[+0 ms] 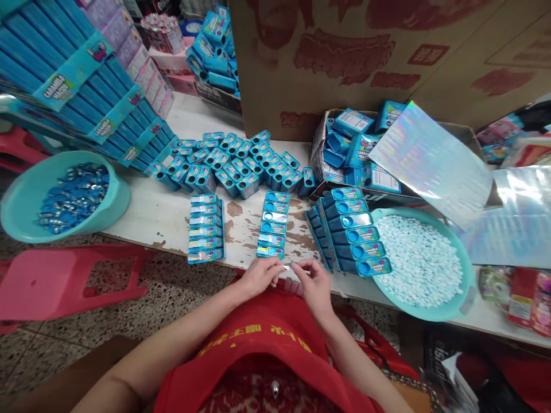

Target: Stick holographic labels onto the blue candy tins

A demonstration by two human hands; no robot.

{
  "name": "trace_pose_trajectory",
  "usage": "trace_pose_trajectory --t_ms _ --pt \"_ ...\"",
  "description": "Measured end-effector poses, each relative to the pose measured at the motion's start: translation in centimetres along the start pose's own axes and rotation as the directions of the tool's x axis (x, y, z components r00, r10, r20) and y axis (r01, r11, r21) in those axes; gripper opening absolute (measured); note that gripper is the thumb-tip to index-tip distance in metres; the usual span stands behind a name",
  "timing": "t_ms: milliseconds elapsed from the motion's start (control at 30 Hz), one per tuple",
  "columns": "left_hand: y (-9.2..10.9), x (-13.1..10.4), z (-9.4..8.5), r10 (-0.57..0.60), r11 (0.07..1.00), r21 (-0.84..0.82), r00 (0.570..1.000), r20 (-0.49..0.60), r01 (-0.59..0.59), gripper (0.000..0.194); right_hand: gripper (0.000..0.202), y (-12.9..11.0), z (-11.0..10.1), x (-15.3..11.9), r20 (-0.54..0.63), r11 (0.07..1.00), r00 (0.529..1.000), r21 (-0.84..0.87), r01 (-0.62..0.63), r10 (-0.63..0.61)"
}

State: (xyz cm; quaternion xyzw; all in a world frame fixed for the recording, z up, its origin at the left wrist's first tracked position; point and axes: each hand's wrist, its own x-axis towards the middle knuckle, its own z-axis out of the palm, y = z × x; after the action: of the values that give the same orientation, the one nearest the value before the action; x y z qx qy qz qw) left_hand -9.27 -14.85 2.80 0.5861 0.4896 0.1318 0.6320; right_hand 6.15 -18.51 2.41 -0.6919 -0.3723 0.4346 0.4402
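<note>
At the front edge of the table, my left hand (262, 274) and my right hand (316, 282) face each other with fingertips pinched. A small shiny whitish piece (286, 268) shows between them; its exact kind is too small to make out. Just beyond my fingers lies a column of blue candy boxes (272, 226), several with a round recess and some with a shiny top. To the left stands a similar row of blue boxes (204, 229). On the right, a banded stack of blue boxes (357, 235) leans beside a turquoise basin (469, 281) full of small pale pieces (419, 261).
Many blue boxes with dark round holes (232, 163) crowd the table's middle. A turquoise tub (123, 192) of blue-silver wrapped pieces is at left, near a red stool (81, 281). Behind stand a large cardboard box (275, 97) and an open carton of boxes. Holographic sheets (434, 166) lie right.
</note>
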Motion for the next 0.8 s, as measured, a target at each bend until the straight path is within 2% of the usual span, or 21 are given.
trace_pose_trajectory --t_ms 133,233,367,467,533,600,667,733,800 --pt "0.2 1.5 -4.1 -0.012 0.991 0.132 0.998 -0.067 0.021 0.016 0.028 0.4 3.7 2.6 -0.103 0.995 0.992 -0.071 0.067 -0.074" --pt "0.2 2.9 -6.9 0.015 0.992 0.124 0.998 -0.061 -0.008 0.022 0.023 0.2 5.8 4.5 -0.145 0.993 0.986 -0.095 0.069 -0.082" --pt "0.2 4.7 -8.9 0.069 0.978 0.201 0.995 -0.075 -0.053 0.016 0.017 0.1 7.3 6.5 -0.176 0.986 0.979 -0.145 0.081 -0.106" --pt "0.0 6.1 -9.4 0.099 0.963 0.262 0.989 -0.110 -0.067 0.013 0.013 0.3 8.0 7.7 -0.189 0.982 0.975 -0.168 0.084 -0.116" --pt "-0.6 6.9 -9.4 0.082 0.978 0.198 0.991 -0.106 -0.060 0.013 0.012 0.7 8.3 8.3 -0.193 0.981 0.974 -0.176 0.081 -0.115" --pt "-1.5 7.2 -9.2 0.009 0.996 0.092 0.995 -0.101 0.000 0.014 0.014 1.1 8.4 8.7 -0.211 0.983 0.972 -0.172 0.063 -0.100" --pt "-2.5 7.1 -8.7 -0.093 0.993 0.066 0.988 -0.126 0.102 0.018 0.024 1.5 8.3 8.8 -0.238 0.989 0.969 -0.147 0.034 -0.069" --pt "-3.4 6.6 -7.9 -0.144 0.974 0.132 0.955 -0.259 0.183 0.021 0.032 1.7 8.1 8.8 -0.245 0.993 0.969 -0.114 0.015 -0.042" --pt "-4.0 6.1 -6.6 -0.096 0.967 0.175 0.899 -0.428 0.187 0.027 0.037 1.7 8.1 8.7 -0.212 0.994 0.976 -0.108 0.025 -0.047"
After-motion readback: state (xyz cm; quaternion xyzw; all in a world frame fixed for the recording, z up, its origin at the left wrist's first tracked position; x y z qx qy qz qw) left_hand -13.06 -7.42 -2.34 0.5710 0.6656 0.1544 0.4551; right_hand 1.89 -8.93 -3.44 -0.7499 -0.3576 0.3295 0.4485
